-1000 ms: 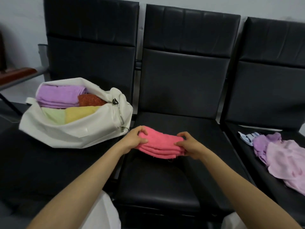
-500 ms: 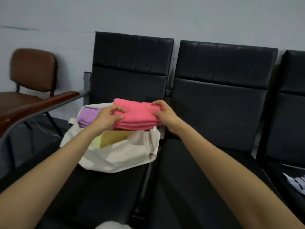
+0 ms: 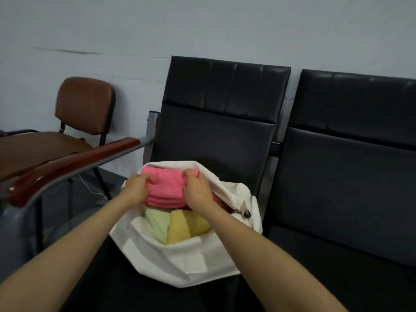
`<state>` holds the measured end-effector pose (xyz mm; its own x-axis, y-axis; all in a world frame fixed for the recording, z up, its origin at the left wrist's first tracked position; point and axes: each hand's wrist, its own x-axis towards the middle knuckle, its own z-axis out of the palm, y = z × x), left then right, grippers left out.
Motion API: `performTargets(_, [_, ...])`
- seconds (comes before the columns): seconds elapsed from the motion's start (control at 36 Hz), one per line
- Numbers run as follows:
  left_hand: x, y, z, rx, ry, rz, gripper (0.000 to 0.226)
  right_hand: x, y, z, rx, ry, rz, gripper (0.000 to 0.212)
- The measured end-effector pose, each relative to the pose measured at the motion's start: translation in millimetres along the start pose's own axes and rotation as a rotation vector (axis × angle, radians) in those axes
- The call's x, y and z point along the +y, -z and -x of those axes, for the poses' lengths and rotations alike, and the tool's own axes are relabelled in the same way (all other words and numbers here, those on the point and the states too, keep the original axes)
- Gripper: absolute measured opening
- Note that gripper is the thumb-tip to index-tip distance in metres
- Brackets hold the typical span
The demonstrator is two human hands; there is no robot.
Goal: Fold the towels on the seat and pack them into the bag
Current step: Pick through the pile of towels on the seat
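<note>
I grip the folded pink towel (image 3: 166,188) with both hands, one at each end. My left hand (image 3: 137,190) curls round its left end, fingers on top. My right hand (image 3: 198,192) curls round its right end in the same way. The towel sits between my two hands, in the far part of the open mouth of the white bag (image 3: 186,262); I cannot tell whether it rests on what is under it.

On the near side of the pink towel, inside the bag, lie a pale green towel (image 3: 157,224) on the left and a yellow towel (image 3: 184,226) on the right, side by side and touching. A strip of reddish cloth (image 3: 221,202) shows just right of my right wrist, beside the bag's zipper pull (image 3: 246,213).

The bag lies on the black seat (image 3: 108,289), near its backrest (image 3: 213,131). A wooden armrest (image 3: 67,163) runs along the left, and a brown chair (image 3: 85,104) stands farther left by the wall.
</note>
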<state>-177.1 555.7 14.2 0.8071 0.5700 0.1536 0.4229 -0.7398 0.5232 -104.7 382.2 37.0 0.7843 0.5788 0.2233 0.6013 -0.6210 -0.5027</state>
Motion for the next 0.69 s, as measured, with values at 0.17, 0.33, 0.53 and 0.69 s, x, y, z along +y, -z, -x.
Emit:
performTargets(0.17, [4.5, -12.7, 5.6, 0.188, -0.112, -0.329, 0.026, 8.0, -21.6, 5.1, 0.182, 0.222, 0.484, 0.031])
performTargets(0.33, [6.8, -26.0, 7.6, 0.073, -0.155, -0.158, 0.047, 14.4, -18.2, -2.5, -0.046, 0.433, 0.483, 0.036])
performTargets(0.53, [6.9, -27.9, 6.9, -0.120, -0.055, -0.115, 0.073, 13.8, -17.0, -21.1, -0.281, 0.311, 0.444, 0.038])
performTargets(0.69, [24.3, -0.2, 25.8, -0.088, -0.063, -0.073, 0.053, 5.8, 16.7, -7.2, -0.263, 0.309, 0.306, 0.025])
